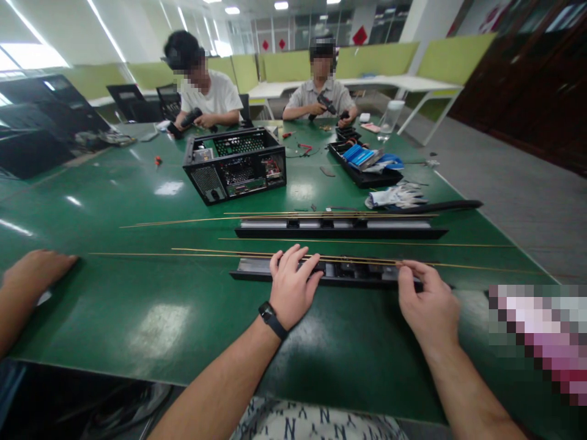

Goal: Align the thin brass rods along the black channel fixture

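Note:
Crossing a long black metal channel (254,276), my left hand (292,287) rests with its fingers stretched out over the rods and the rail. My right hand (430,304) is closed at the channel's right end, thumb and forefinger pinching a thin brass-coloured rod (477,267). Dark parts sit inside the channel between my hands. Other thin rods (197,250) lie along it and stick out to the left. Behind it is a second black channel (339,233) with pale sections and more rods on top. A single rod (257,240) lies between the two channels.
An open black computer case (236,168) stands farther back. To its right are a black tray (367,178) with blue items, and white gloves (397,195). Two people across the green table (92,305) hold power drills. Another person's hand (39,269) rests at the left.

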`<control>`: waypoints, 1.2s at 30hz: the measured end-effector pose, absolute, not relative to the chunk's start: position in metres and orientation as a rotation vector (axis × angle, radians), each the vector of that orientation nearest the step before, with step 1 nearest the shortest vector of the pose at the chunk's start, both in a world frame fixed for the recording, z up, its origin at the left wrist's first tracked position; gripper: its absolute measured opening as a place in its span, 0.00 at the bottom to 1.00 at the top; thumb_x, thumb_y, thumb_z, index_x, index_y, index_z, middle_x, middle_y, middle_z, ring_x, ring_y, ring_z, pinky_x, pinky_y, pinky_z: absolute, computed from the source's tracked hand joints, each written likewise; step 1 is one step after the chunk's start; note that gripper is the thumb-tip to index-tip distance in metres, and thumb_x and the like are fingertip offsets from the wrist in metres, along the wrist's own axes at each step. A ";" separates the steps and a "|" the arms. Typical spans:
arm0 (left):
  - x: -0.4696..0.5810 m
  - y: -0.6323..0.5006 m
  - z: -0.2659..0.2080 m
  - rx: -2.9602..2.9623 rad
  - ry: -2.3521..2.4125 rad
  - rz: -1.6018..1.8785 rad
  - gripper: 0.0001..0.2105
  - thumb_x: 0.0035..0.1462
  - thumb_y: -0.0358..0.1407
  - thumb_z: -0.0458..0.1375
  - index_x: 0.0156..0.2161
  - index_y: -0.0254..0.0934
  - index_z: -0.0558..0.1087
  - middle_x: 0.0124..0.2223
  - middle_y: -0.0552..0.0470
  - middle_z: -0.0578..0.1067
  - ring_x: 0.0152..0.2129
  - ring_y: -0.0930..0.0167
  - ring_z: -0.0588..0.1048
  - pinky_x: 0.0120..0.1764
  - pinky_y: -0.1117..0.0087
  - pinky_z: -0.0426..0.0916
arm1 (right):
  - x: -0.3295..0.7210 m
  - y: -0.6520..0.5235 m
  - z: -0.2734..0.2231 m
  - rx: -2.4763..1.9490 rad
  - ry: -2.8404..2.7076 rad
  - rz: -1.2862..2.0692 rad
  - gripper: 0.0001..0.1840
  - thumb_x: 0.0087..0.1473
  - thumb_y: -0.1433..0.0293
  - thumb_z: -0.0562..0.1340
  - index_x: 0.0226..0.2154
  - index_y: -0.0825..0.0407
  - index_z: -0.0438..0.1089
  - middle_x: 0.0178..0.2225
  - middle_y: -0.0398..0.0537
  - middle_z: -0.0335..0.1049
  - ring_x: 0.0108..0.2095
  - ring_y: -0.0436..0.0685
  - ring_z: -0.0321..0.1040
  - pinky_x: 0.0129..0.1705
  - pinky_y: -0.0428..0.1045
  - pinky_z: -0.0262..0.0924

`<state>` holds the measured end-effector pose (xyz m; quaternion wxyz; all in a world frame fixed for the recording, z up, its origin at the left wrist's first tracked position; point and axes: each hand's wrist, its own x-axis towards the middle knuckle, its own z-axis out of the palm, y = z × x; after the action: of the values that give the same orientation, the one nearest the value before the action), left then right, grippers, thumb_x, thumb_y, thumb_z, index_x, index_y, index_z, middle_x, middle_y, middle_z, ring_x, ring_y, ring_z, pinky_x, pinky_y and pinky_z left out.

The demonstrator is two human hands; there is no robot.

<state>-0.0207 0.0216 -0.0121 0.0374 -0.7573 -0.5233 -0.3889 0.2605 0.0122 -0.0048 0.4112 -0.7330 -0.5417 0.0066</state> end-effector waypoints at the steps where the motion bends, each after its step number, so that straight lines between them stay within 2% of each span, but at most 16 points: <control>1: -0.021 0.022 -0.012 -2.324 -1.603 -1.196 0.15 0.70 0.37 0.65 0.59 0.46 0.78 0.63 0.44 0.80 0.65 0.57 0.74 0.69 0.46 0.55 | 0.259 0.012 -0.005 -1.813 -1.388 0.017 0.25 0.64 0.50 0.58 0.48 0.49 0.80 0.46 0.55 0.84 0.49 0.70 0.78 0.54 0.63 0.69; 9: -0.021 0.023 -0.013 -2.321 -1.591 -1.192 0.14 0.70 0.38 0.65 0.59 0.46 0.78 0.62 0.43 0.80 0.65 0.56 0.74 0.69 0.46 0.55 | 0.256 0.010 -0.004 -1.698 -1.457 0.018 0.22 0.64 0.52 0.60 0.48 0.49 0.80 0.44 0.55 0.84 0.48 0.66 0.79 0.56 0.61 0.69; 15: -0.022 0.021 -0.012 -2.312 -1.609 -1.185 0.15 0.69 0.37 0.66 0.58 0.47 0.79 0.62 0.44 0.80 0.65 0.55 0.74 0.69 0.46 0.55 | 0.258 0.010 -0.002 -1.823 -1.383 0.037 0.23 0.64 0.52 0.58 0.46 0.48 0.81 0.46 0.55 0.84 0.49 0.67 0.77 0.54 0.62 0.68; 20: -0.021 0.022 -0.012 -2.310 -1.610 -1.192 0.15 0.69 0.38 0.67 0.58 0.46 0.79 0.62 0.43 0.80 0.65 0.56 0.74 0.69 0.46 0.55 | 0.260 0.012 -0.001 -1.900 -1.276 0.026 0.23 0.63 0.53 0.58 0.46 0.48 0.81 0.44 0.56 0.84 0.48 0.69 0.77 0.53 0.61 0.68; 29: -0.021 0.022 -0.014 -2.310 -1.612 -1.199 0.15 0.68 0.37 0.67 0.58 0.46 0.79 0.62 0.44 0.80 0.64 0.56 0.74 0.69 0.46 0.55 | 0.258 0.011 -0.002 -1.729 -1.440 0.001 0.22 0.65 0.53 0.58 0.46 0.48 0.81 0.45 0.55 0.84 0.47 0.65 0.78 0.57 0.60 0.67; 36: -0.022 0.023 -0.014 -2.309 -1.609 -1.192 0.15 0.68 0.37 0.67 0.58 0.46 0.79 0.62 0.43 0.80 0.65 0.56 0.74 0.69 0.46 0.56 | 0.264 0.012 -0.001 -1.912 -1.295 0.023 0.25 0.63 0.52 0.57 0.46 0.48 0.82 0.44 0.55 0.84 0.48 0.69 0.77 0.53 0.61 0.67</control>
<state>-0.0217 0.0227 -0.0138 0.0426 -0.7547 -0.5260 -0.3898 0.2636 0.0124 -0.0011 0.4042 -0.7573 -0.5129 0.0090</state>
